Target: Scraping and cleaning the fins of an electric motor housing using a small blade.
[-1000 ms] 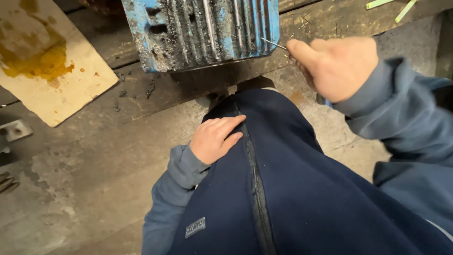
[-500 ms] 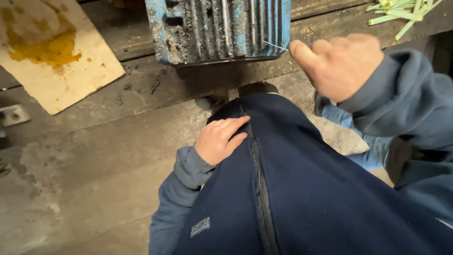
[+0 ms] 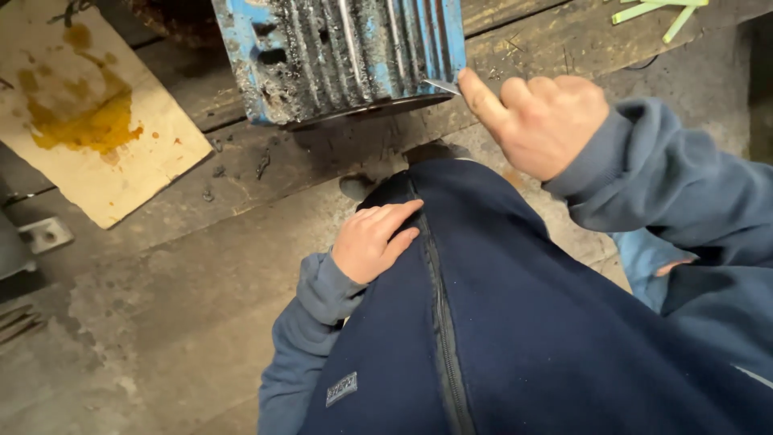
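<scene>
A blue, dirty, ribbed motor housing [image 3: 346, 52] sits on a dark wooden plank at the top. My right hand [image 3: 535, 121] is closed on a thin metal blade [image 3: 441, 84] whose tip touches the housing's lower right ribs. My left hand [image 3: 374, 240] rests flat, fingers slightly apart, on my dark navy jacket [image 3: 515, 322] over my knee and holds nothing.
A pale board [image 3: 88, 129] stained with yellow-orange lies at upper left. Green sticks [image 3: 656, 10] lie at the top right. A metal bracket [image 3: 44, 235] sits at the left edge. Grey concrete floor [image 3: 161, 322] spreads below. A dark shoe tip [image 3: 358, 187] shows under the housing.
My right hand has moved the blade left along the housing's ribs, closer to its lower right corner. The view has shifted slightly. My left hand has stayed on my knee.
</scene>
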